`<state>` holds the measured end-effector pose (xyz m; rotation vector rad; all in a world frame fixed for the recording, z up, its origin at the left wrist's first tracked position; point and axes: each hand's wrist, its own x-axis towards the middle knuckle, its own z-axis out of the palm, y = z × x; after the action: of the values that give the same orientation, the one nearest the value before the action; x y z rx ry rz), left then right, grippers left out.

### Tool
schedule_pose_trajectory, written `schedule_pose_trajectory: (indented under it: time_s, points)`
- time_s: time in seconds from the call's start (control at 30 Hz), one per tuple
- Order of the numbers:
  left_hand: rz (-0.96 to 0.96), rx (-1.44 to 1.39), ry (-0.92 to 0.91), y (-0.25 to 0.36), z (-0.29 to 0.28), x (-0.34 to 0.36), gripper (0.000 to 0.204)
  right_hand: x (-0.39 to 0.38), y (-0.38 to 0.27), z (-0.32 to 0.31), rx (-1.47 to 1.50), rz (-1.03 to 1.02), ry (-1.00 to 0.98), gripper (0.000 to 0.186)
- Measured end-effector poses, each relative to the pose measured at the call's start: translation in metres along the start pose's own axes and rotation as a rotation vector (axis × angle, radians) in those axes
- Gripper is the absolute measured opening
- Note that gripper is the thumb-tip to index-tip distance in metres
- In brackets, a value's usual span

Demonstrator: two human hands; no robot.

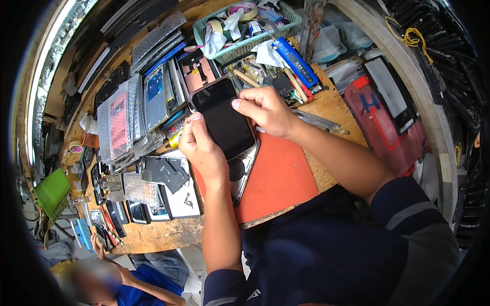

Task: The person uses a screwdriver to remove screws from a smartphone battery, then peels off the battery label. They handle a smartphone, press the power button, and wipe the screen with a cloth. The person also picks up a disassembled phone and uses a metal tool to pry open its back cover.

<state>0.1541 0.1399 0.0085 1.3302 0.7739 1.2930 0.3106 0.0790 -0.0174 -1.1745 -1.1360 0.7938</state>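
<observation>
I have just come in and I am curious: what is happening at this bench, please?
A person holds a black glossy phone screen panel with both bare hands over a flat orange work mat. The left hand grips its lower left edge, and the right hand pinches its upper right edge. A silver phone frame lies just beneath. Packaged spare screens crowd the wooden bench.

orange mat [286,176] lies bare; screen packs [145,102] and tool clutter [265,71] crowd its edges.

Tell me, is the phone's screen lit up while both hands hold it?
No, the phone held between the left hand and right hand shows a plain dark, unlit screen.
</observation>
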Motion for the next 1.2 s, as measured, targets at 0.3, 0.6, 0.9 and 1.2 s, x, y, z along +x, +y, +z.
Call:
schedule_pose_trajectory:
  time_s: [0.3, 0.6, 0.9, 1.2]
  points:
    - [0.035, 0.048, 0.017, -0.006, 0.000, 0.003, 0.026, 0.000, 0.002, 0.001, -0.020, 0.000, 0.033, 0.037]
    - [0.012, 0.000, -0.010, -0.007, -0.004, 0.003, 0.024, 0.000, -0.001, 0.002, -0.023, -0.016, 0.034, 0.037]
    - [-0.054, -0.065, 0.004, -0.006, -0.002, 0.003, 0.024, -0.005, -0.008, 0.006, 0.054, 0.008, -0.005, 0.023]
    - [-0.116, -0.112, 0.029, 0.001, -0.002, 0.003, 0.025, -0.006, -0.010, 0.004, 0.120, 0.064, -0.066, 0.019]
